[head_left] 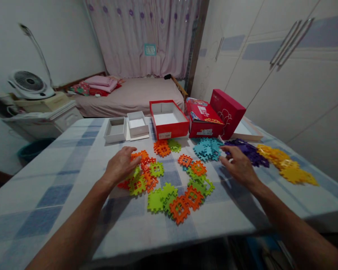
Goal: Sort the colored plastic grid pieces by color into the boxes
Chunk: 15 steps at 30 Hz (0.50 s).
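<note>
My left hand (121, 163) hovers at the left edge of a mixed pile, fingers apart, close to an orange interlocking plastic tile (141, 154). I cannot tell if it touches that tile. Lime green tiles (157, 169) and more orange tiles (180, 210) spread in a loose ring across the middle. Between the turquoise tiles (207, 149) and the purple tiles (246, 150) is my right hand (238, 165), thumb and fingers parted, nothing visible in it. Its fingertips are close to the turquoise heap. Yellow tiles (287, 165) lie farther right.
Along the table's back stand two small white boxes (115, 139) (138, 131), an open red box (173, 132), a printed red box (205, 127) and an upright crimson box (228, 112). A checked cloth (56, 187) covers the table. Behind it is a bed (146, 92).
</note>
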### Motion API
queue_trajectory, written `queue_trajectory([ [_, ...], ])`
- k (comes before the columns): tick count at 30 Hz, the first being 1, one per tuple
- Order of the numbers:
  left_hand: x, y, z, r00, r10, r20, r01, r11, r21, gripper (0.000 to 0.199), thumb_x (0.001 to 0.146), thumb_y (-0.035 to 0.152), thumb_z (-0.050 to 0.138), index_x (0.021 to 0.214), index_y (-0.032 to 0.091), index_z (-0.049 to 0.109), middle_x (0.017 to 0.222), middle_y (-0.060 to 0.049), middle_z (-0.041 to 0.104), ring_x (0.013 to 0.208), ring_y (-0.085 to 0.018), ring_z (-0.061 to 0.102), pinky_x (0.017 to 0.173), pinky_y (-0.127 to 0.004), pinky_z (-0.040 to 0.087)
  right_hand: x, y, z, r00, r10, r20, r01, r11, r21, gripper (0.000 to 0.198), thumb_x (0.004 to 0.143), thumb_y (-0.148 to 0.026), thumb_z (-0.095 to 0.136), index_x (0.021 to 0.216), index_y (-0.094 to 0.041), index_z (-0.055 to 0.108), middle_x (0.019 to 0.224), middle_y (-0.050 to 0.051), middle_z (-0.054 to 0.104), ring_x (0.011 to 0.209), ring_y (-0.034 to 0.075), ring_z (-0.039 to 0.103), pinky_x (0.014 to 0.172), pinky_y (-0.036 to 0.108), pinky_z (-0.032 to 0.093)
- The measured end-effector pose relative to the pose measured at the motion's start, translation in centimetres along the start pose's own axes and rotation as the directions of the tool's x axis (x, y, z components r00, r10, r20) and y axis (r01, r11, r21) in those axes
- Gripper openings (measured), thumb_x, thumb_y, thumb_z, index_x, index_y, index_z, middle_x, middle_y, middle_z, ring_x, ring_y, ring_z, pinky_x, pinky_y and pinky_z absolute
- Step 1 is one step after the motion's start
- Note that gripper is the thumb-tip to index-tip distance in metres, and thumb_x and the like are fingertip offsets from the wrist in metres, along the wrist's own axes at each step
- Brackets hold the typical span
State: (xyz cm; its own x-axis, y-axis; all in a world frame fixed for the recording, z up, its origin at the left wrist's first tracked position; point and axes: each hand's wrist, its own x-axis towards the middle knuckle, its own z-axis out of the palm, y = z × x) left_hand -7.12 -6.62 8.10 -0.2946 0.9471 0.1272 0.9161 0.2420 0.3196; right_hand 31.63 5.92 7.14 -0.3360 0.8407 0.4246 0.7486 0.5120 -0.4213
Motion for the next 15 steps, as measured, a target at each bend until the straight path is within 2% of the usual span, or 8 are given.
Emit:
queue_trajectory([
  [3,-0.2,-1.4,0.4,0.992,-0.075,0.098,0.060,0.987,0.148,0.056,0.084,0.058,0.042,0.117,0.017,0.060,0.112,-0.014,0.065,0.099,-0.029,0.062,0.083,-0.038,0.047,-1.0,-3.6,1.7,0.974,-0.055,0.220,0.050,0.998,0.031,0.037,0.088,-0.037,0.050,0.120,-0.019,0.054,0.113,0.009,0.060,0.084,0.019,0.062,0.075,0.032,0.048],
  [6,-0.4,-1.9,1.3,0.994,-0.025,0.105,0.009,0.989,0.151,0.058,0.083,0.062,0.043,0.116,0.018,0.061,0.103,-0.013,0.066,0.094,-0.028,0.062,0.079,-0.036,0.046,-1.2,-5.9,2.7,0.936,-0.069,0.346,0.094,0.994,-0.058,0.043,0.089,-0.040,0.049,0.126,-0.019,0.052,0.119,0.011,0.059,0.101,0.023,0.060,0.082,0.034,0.046],
  [10,-0.3,-0.6,2.5,0.994,0.085,0.066,-0.087,0.995,0.040,0.054,0.080,0.057,0.052,0.117,0.018,0.062,0.103,-0.011,0.065,0.093,-0.026,0.062,0.079,-0.034,0.046,-0.8,-7.7,3.7,0.914,-0.056,0.402,0.131,0.978,-0.162,0.047,0.087,-0.043,0.053,0.127,-0.019,0.052,0.120,0.012,0.058,0.104,0.025,0.058,0.082,0.033,0.044],
  [15,0.0,1.9,3.5,0.984,0.149,0.098,-0.132,0.978,-0.159,0.051,0.078,0.042,0.059,0.123,0.018,0.058,0.106,-0.009,0.064,0.089,-0.022,0.062,0.078,-0.033,0.047,0.0,-8.6,4.6,0.901,-0.032,0.433,0.137,0.967,-0.213,0.041,0.086,-0.042,0.054,0.119,-0.018,0.055,0.111,0.012,0.062,0.100,0.025,0.058,0.078,0.032,0.042],
])
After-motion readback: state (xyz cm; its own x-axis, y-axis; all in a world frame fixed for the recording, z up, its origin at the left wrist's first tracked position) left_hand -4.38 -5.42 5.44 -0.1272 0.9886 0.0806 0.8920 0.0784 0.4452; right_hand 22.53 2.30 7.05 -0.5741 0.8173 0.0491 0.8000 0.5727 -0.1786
